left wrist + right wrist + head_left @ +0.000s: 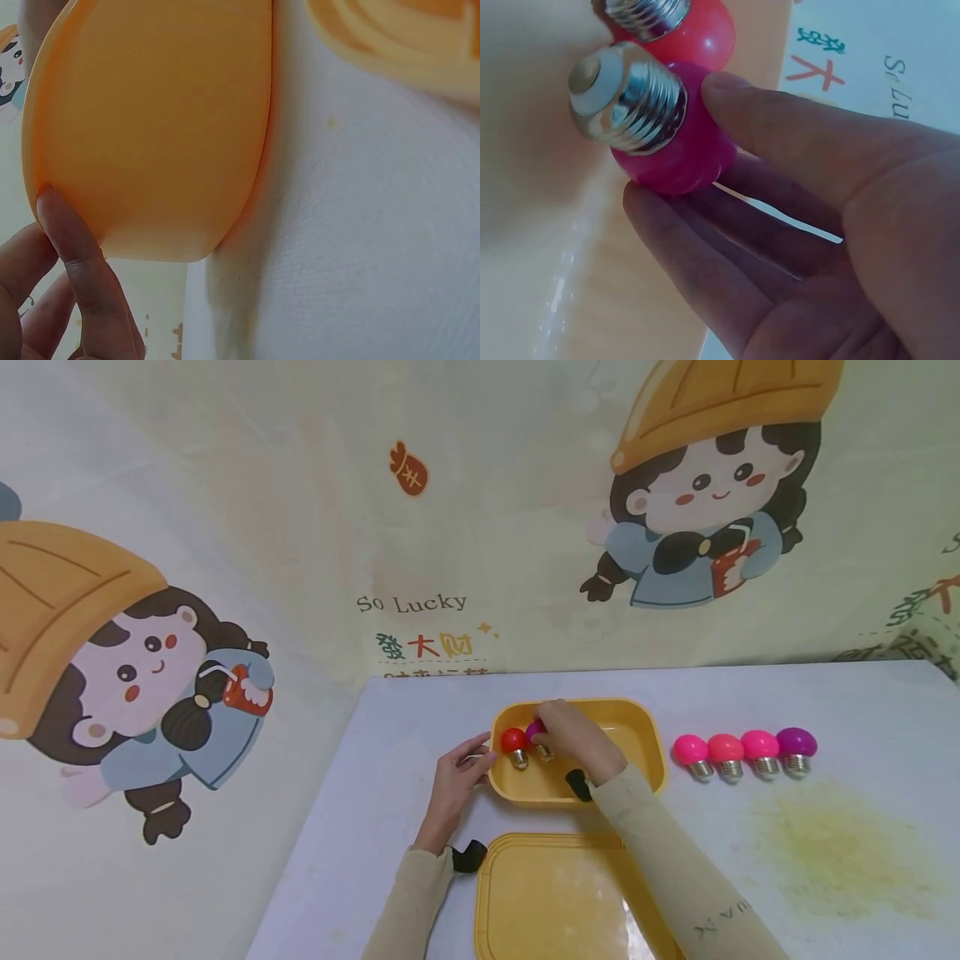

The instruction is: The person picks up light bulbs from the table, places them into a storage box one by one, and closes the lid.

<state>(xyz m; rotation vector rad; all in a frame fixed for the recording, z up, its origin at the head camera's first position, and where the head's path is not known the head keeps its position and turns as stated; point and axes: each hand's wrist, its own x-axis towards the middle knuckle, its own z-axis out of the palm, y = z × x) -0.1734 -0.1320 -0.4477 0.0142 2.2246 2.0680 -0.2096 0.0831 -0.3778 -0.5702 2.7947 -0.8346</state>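
Note:
My right hand (576, 739) reaches into the yellow tray (651, 752) and pinches a purple light bulb (694, 146) by its round globe, the metal screw base facing out. Right beside it in the tray lies a red light bulb (514, 741), whose screw base and globe also show at the top of the right wrist view. At the tray's left end is my left hand (455, 781), its fingers fairly straight. In the left wrist view a fingertip (56, 199) of that hand rests against the tray's outer wall near the rim.
A row of several pink and purple bulbs (761, 746) lies on the white table (847, 693) right of the tray. In front of the tray is a flat yellow lid (555, 893), partly under my right sleeve. A printed cloth (510, 510) hangs behind the table.

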